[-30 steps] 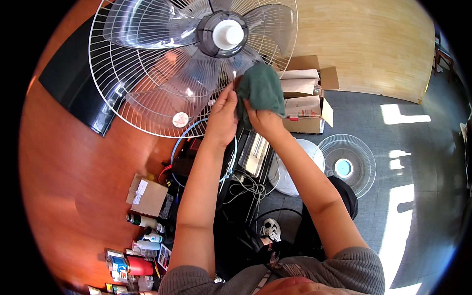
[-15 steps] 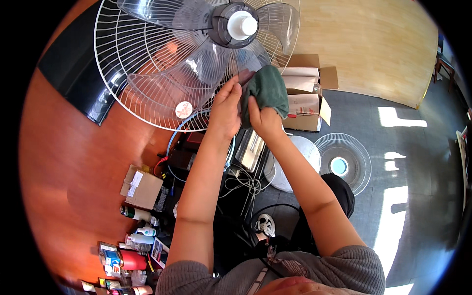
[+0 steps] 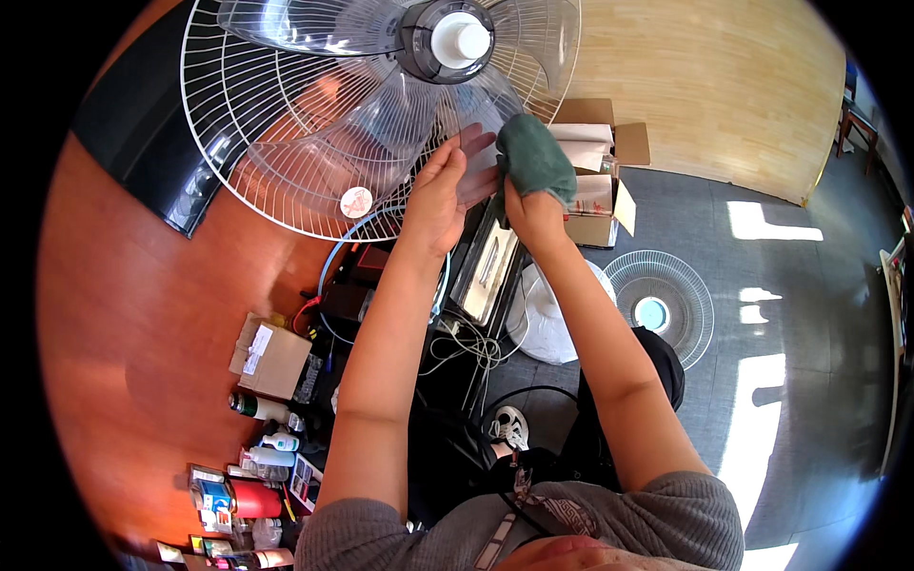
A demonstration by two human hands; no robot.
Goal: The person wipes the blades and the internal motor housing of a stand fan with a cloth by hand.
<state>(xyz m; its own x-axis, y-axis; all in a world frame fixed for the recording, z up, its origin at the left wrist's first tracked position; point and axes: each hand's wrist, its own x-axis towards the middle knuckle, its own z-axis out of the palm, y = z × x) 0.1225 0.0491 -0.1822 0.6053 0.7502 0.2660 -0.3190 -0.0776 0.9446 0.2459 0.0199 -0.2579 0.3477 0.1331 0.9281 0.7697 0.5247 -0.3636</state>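
A fan with clear blades and a white wire rear guard (image 3: 356, 203) stands in front of me, a white cap (image 3: 461, 40) at its hub. My left hand (image 3: 436, 202) is at the lowest clear fan blade (image 3: 487, 103), thumb on the near side and fingers showing through the plastic behind it. A dark green cloth (image 3: 538, 160) is bunched in my right hand (image 3: 535, 217), covering most of its fingers. The cloth sits at the right edge of that blade, beside my left fingertips.
A detached front fan guard (image 3: 700, 309) lies on the grey floor, next to a round white base (image 3: 547, 328). Open cardboard boxes (image 3: 630, 145) stand beyond. Bottles, a small carton (image 3: 271, 360) and cables (image 3: 471, 347) crowd the left, beside the reddish-brown desk (image 3: 143, 352).
My right hand and the cloth have shifted right, away from my left palm. More of my left fingers shows through the blade. The whole view has moved slightly.
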